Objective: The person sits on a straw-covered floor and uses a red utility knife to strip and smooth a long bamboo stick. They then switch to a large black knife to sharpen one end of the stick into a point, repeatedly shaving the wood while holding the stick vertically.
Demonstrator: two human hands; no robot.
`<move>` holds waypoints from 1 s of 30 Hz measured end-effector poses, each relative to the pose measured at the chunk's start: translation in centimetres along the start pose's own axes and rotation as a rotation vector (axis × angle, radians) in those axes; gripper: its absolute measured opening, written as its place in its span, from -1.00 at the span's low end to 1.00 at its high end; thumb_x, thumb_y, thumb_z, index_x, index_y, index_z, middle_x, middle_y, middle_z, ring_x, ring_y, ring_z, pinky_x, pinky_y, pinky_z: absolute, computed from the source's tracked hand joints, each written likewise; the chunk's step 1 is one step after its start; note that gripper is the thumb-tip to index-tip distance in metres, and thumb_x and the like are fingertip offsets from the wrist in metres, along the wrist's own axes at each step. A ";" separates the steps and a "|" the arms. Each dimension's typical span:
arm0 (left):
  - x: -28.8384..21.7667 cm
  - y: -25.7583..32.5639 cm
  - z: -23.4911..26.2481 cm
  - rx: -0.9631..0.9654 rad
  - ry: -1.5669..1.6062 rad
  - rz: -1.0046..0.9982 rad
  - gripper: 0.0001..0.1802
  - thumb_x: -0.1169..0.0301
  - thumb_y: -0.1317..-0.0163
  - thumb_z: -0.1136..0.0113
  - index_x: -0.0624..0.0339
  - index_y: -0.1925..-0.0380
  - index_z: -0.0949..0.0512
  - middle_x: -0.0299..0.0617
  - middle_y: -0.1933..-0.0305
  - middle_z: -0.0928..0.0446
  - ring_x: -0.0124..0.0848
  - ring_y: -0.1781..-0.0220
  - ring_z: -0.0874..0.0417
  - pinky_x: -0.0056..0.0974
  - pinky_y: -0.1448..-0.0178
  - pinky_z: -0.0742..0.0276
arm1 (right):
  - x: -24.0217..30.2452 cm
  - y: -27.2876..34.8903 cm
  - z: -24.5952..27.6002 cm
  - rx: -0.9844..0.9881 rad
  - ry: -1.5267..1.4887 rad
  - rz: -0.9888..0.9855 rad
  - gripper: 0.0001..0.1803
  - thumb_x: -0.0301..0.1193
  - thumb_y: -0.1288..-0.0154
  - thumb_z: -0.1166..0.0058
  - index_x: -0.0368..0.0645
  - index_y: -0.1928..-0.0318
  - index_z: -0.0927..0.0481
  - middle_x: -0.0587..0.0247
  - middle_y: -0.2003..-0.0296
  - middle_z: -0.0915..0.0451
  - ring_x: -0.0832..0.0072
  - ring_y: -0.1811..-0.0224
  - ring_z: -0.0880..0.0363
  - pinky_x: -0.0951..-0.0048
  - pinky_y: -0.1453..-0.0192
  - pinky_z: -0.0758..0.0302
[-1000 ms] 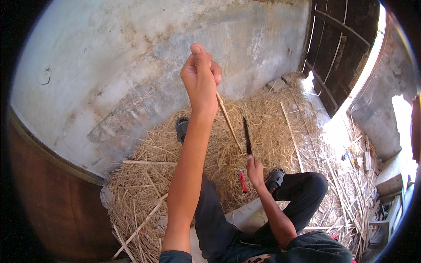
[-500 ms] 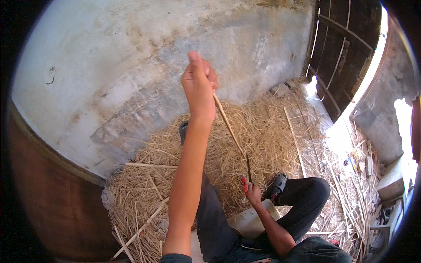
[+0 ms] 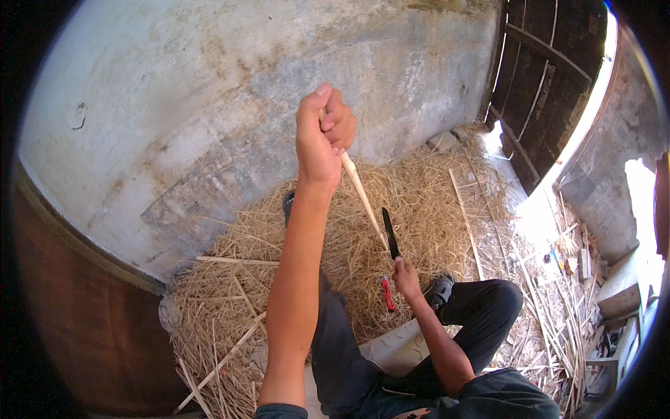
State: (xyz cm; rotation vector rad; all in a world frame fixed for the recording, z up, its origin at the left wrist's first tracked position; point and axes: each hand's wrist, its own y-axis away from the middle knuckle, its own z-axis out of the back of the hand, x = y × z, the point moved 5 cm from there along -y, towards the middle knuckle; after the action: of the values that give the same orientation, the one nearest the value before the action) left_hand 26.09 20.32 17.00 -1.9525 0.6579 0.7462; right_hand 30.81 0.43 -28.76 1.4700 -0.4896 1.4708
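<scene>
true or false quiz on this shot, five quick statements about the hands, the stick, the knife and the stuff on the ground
1. The left hand is raised and grips the upper end of a pale stick. True.
2. The right hand is empty. False: it holds a dark-bladed knife, blade pointing up beside the stick's lower end.
3. The ground is covered with straw. True.
4. A red-handled tool hangs on the wall. False: it lies on the straw, close by the right hand.
5. The wooden door is at the left of the picture. False: it stands at the upper right, next to the grey wall.
</scene>
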 end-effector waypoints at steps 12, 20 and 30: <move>-0.3 0.4 0.1 0.078 0.044 0.062 -0.47 0.04 -0.40 0.10 -0.10 0.73 -0.07 -0.49 0.79 0.03 -0.59 0.74 0.13 -0.34 0.62 0.17 | 3.3 1.9 1.3 -0.309 0.044 0.422 -0.41 0.02 -0.63 0.16 -0.22 0.42 -0.41 0.35 0.62 -0.39 0.42 0.63 -0.33 0.29 0.51 -0.27; -0.9 0.7 0.5 0.172 0.043 0.082 -0.47 0.03 -0.37 0.09 -0.10 0.75 -0.06 -0.48 0.80 0.05 -0.58 0.75 0.12 -0.34 0.62 0.19 | 10.9 1.9 3.0 0.093 -0.099 0.119 -0.44 0.05 -0.62 0.13 -0.20 0.33 -0.45 0.40 0.58 -0.38 0.55 0.57 -0.34 0.36 0.47 -0.29; 0.3 0.4 -0.7 0.236 0.101 0.104 -0.46 0.02 -0.37 0.09 -0.10 0.76 -0.08 -0.46 0.81 0.02 -0.58 0.75 0.09 -0.34 0.62 0.16 | -11.7 -4.4 -0.6 0.074 0.699 0.325 -0.59 -0.14 -0.59 0.13 -0.26 0.23 -0.52 0.18 0.56 -0.46 0.30 0.53 -0.55 0.13 0.43 -0.44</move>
State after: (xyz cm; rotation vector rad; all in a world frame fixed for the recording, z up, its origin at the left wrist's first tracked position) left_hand 26.22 19.44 16.85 -1.7580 0.8739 0.6055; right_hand 31.83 -1.03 -41.15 0.8562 -0.2423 2.1474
